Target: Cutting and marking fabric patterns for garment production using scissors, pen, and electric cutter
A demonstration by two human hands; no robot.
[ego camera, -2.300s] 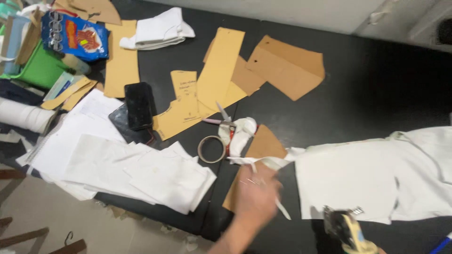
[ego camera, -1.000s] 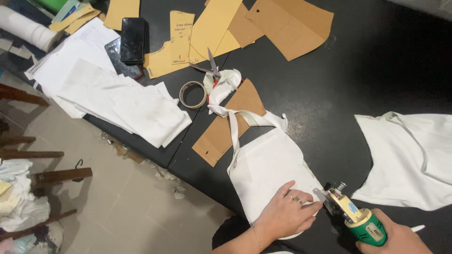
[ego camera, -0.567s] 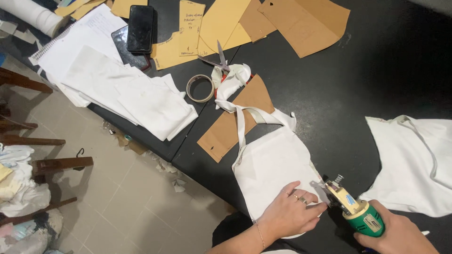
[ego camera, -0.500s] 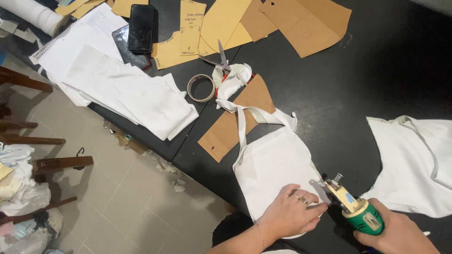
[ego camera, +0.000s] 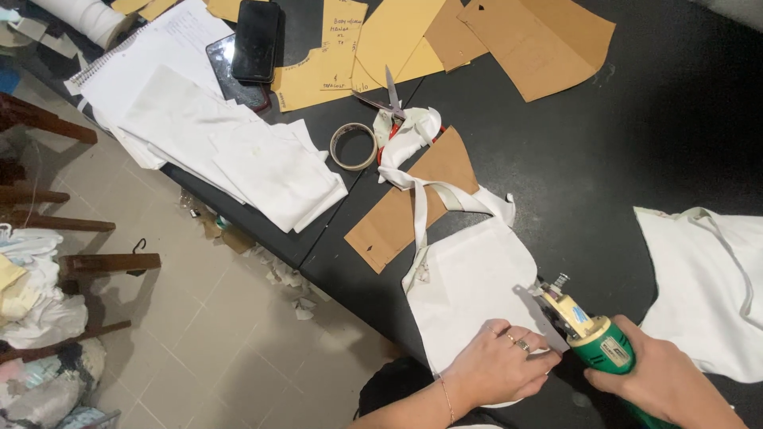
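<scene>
A rounded piece of white fabric [ego camera: 469, 278] with narrow straps lies on the black table [ego camera: 604, 175] near its front edge. My left hand [ego camera: 497, 365], with rings and a thin bracelet, presses flat on the fabric's near part. My right hand [ego camera: 664, 381] grips a green hand-held electric cutter [ego camera: 596, 338] whose metal head touches the fabric's right edge, right beside my left fingers. A brown cardboard pattern piece [ego camera: 409, 202] lies partly under the straps.
A second white fabric piece [ego camera: 707, 286] lies to the right. Farther back are a tape roll [ego camera: 354, 146], scissors [ego camera: 385, 103], tan and brown pattern pieces [ego camera: 540, 40], a black phone [ego camera: 256, 40], stacked white cloth [ego camera: 238, 151] and a notebook. Tiled floor with scraps lies left.
The white piece was pulled toward the table's front edge and laid flat. My right hand brought the green cutter to its right edge. The view has shifted closer since.
</scene>
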